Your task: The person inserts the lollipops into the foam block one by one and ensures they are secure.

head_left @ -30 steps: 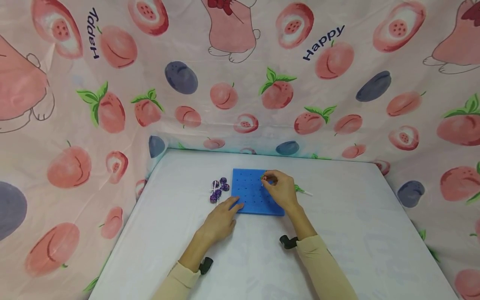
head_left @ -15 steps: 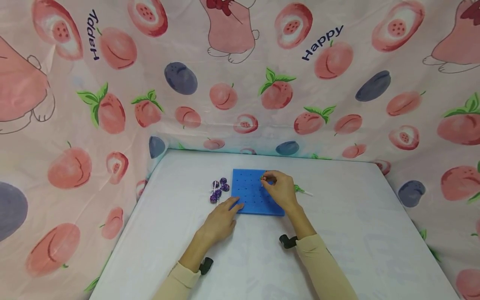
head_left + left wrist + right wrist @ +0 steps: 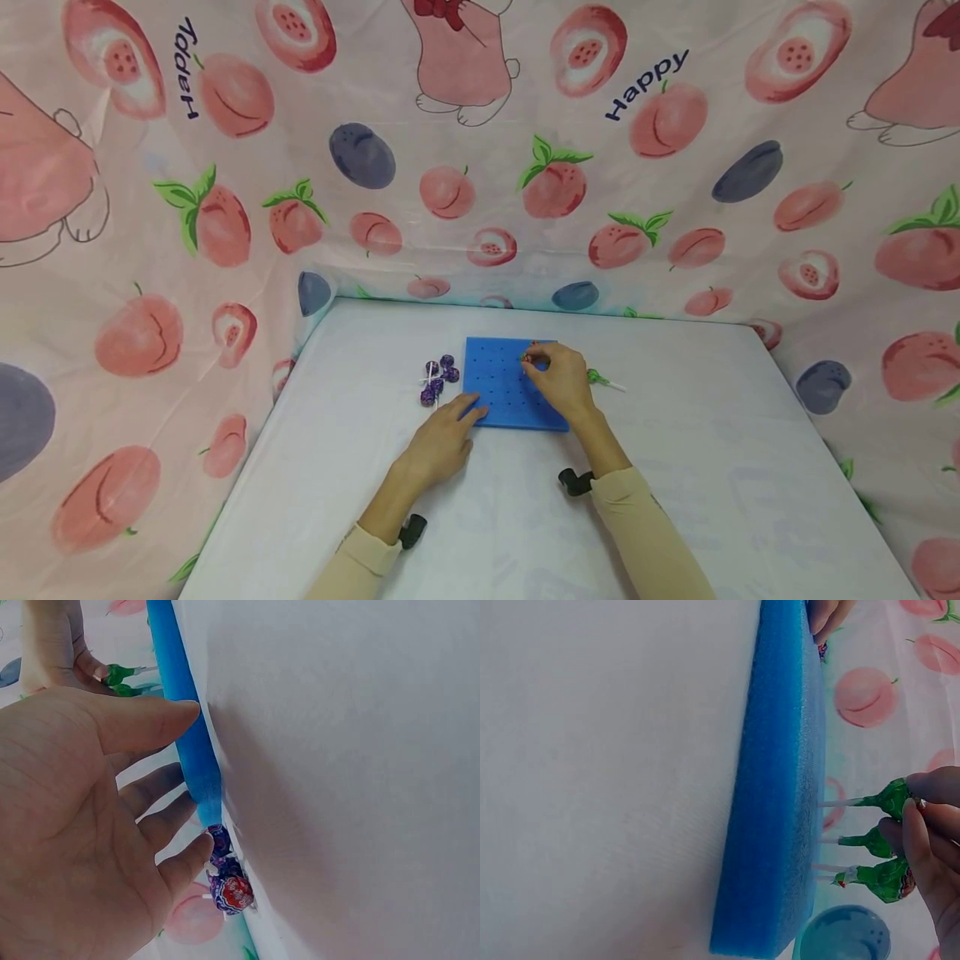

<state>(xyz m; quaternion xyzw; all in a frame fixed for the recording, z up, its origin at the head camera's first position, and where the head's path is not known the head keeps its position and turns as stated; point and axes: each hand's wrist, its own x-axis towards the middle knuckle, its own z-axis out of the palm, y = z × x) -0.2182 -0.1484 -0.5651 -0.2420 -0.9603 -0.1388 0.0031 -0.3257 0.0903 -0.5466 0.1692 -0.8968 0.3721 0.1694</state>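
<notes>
nearest, the left hand (image 3: 441, 437) lay with fingers spread and straight, touching the near left corner of a flat square board of blue foam (image 3: 495, 379), dotted with small holes. left of the board lay a cluster of round lollipops in purple wrappers (image 3: 437, 385); one bore a red patch with lettering too small to read.

over the board's far right part, the right hand (image 3: 562, 379) pinched a round, green-wrapped lollipop (image 3: 892, 798) between thumb and finger. its long axis stood upright, white stick pointing down to the board's top; whether it sat in a hole could not be told. at least two more green-wrapped lollipops (image 3: 889, 881) stood beside it. farthest, a pink fruit-printed cloth (image 3: 465, 150) read "happy".
</notes>
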